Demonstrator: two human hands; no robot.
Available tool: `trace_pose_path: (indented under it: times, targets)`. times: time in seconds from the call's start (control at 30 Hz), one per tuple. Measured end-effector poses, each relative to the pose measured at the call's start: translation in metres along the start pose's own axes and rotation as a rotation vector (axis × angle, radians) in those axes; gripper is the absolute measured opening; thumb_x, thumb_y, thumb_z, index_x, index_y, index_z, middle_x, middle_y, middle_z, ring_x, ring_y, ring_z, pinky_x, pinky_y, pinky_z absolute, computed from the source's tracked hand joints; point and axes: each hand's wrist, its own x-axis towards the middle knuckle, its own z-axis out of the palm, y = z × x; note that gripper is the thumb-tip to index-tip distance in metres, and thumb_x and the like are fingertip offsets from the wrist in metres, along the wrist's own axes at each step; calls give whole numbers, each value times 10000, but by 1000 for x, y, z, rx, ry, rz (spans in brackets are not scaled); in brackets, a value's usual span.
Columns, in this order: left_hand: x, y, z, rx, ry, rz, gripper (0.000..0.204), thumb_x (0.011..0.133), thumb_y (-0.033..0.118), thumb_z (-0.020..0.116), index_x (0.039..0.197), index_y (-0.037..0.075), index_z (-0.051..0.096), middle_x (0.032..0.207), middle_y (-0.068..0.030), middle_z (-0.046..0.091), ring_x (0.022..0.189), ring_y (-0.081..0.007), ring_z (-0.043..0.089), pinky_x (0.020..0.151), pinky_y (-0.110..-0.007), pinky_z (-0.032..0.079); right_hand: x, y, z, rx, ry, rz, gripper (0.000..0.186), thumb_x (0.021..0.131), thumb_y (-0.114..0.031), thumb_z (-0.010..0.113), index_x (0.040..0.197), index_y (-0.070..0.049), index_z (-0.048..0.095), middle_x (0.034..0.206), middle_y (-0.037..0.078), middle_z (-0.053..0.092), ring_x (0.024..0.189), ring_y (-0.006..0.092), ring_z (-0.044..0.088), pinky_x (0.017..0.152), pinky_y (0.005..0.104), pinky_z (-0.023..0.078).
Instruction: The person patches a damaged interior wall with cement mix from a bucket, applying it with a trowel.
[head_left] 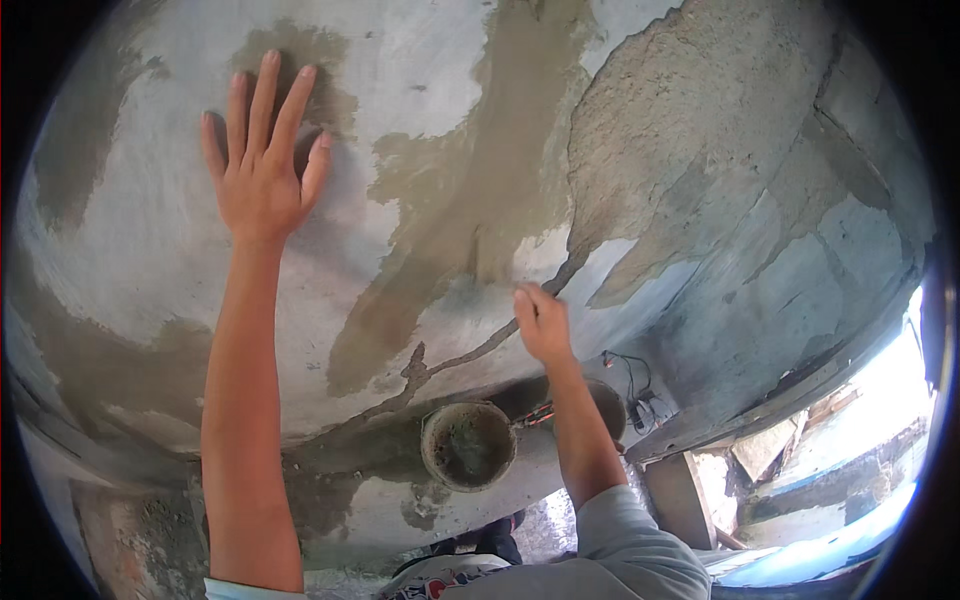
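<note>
My left hand (262,185) lies flat against the patched wall (400,75), its fingers spread and nothing in them. The arm is stretched straight up the wall. Lower and to the right, my right hand (543,325) is closed in front of the wall, beside a band of wet brown-grey plaster (440,240). Whatever its fingers hold, if anything, is blurred and hidden. A dark crack (485,345) runs past this hand, down to the left from a rough, raised plaster area (690,130).
Below the right hand stands a round bucket (468,446) with grey residue inside; a second dark bucket (605,408) sits partly behind my right forearm. Cables (645,385) hang or lie near it. At the lower right is a bright opening with boards (765,450).
</note>
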Motion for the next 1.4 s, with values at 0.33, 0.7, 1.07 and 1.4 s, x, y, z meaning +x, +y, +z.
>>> trace_pose_path:
  times: [0.33, 0.7, 1.07, 1.4]
  targets:
    - [-2, 0, 0, 7, -6, -13, 659, 1000, 412, 600, 1643, 390, 458, 1757, 57, 361, 1609, -287, 343, 1303, -617, 188, 24, -27, -32, 304, 40, 303, 223, 1081, -191, 622, 1083, 4, 731, 657, 70, 583, 601, 119, 542, 570, 349, 472]
    - [-3, 3, -2, -1, -20, -21, 662, 1002, 413, 595, 1648, 368, 458, 1755, 44, 370, 1614, -289, 336, 1310, -607, 150, 4, -15, -30, 62, 25, 93, 170, 1057, -154, 641, 1089, -12, 729, 700, 92, 654, 619, 167, 636, 613, 336, 502]
    - [-1, 3, 3, -22, -4, 0, 659, 1001, 412, 610, 1642, 353, 471, 1749, 20, 385, 1605, -317, 353, 1296, -633, 157, -2, -15, 24, 37, 189, -32, 140, 1049, -136, 656, 1051, -7, 712, 683, 128, 612, 582, 209, 614, 591, 363, 481]
    - [-5, -4, 8, 26, 41, 57, 633, 1047, 483, 548, 1657, 353, 443, 1758, 25, 363, 1612, -308, 338, 1302, -610, 161, -41, -12, 11, 76, 156, 128, 198, 1063, -177, 661, 981, 0, 698, 678, 105, 604, 601, 186, 604, 593, 354, 472]
